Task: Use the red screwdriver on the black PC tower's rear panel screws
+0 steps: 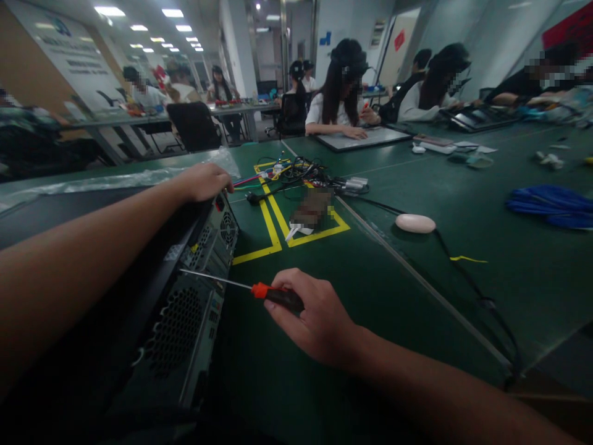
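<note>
A black desktop computer case (139, 290) lies on its side on the green table (370, 290), its vented rear panel facing right. My left hand (206, 181) rests closed over the case's far top corner. My right hand (315, 318) is shut on a screwdriver (259, 289) with a red and black handle. The thin metal shaft points left, and its tip touches the rear panel near the upper edge.
Yellow tape lines (273, 228) mark the table beyond the case, with a tangle of cables (301, 170) and small parts. A pink oval object (416, 223) and a black cable lie to the right, blue material (551, 204) farther right. Several people sit at tables behind.
</note>
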Motion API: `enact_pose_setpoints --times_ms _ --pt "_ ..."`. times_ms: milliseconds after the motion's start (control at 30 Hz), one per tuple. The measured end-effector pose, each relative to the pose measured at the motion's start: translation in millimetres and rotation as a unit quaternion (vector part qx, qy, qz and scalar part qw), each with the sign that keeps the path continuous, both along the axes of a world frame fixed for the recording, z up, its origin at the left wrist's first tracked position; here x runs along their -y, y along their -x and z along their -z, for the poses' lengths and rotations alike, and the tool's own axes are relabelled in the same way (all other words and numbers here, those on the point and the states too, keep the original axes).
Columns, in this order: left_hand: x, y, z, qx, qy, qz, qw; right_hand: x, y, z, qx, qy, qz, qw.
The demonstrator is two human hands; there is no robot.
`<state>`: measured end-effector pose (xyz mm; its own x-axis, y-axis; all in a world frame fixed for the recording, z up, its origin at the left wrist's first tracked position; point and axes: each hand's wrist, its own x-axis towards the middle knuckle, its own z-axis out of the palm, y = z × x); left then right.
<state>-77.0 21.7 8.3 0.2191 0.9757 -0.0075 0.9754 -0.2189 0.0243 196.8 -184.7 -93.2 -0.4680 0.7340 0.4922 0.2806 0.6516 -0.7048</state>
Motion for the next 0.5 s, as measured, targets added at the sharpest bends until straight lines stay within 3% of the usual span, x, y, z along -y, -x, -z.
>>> enact_pose_setpoints --times_ms 500 --pt "0.4 0.1 0.1 0.007 0.003 -0.002 1.000 0.6 0.0 0.1 0.003 0.001 0.002 1.000"
